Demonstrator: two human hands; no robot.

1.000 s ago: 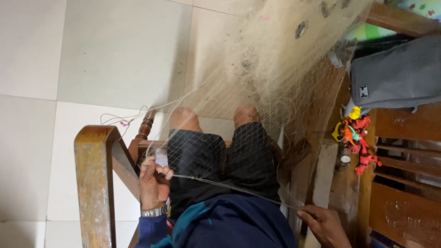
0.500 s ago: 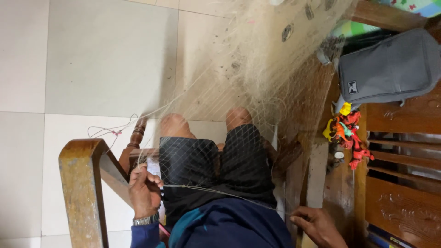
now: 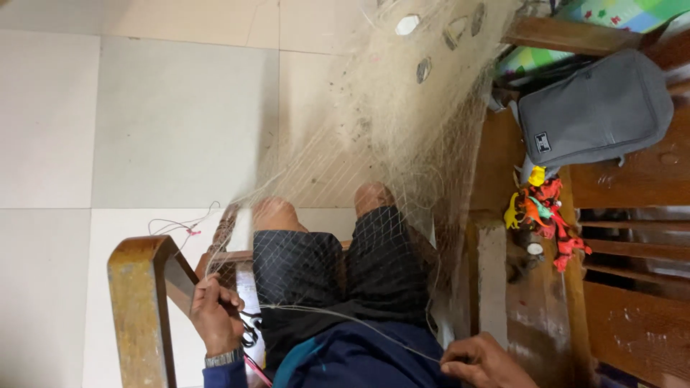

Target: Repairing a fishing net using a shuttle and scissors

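Observation:
A fine pale fishing net [image 3: 402,122] hangs from the upper right and drapes over my knees [image 3: 277,215] and dark shorts. My left hand [image 3: 214,316], with a watch on its wrist, is closed on the net's edge beside the wooden armrest [image 3: 140,309]. Black scissor handles [image 3: 249,330] show at its fingers. My right hand [image 3: 480,361] pinches a strand of the net at the lower edge of the view. That strand runs taut across my lap between the two hands.
A grey bag [image 3: 593,108] lies on the wooden bench at the right, with a cluster of small red and yellow toys [image 3: 543,212] below it. Pale floor tiles [image 3: 180,122] fill the left. A thin thread with a pink bit [image 3: 188,230] lies on the floor.
The view has tilted, so everything sits a little lower and further left in the frame. Both hands keep their hold on the net; the left hand has dropped slightly along the armrest.

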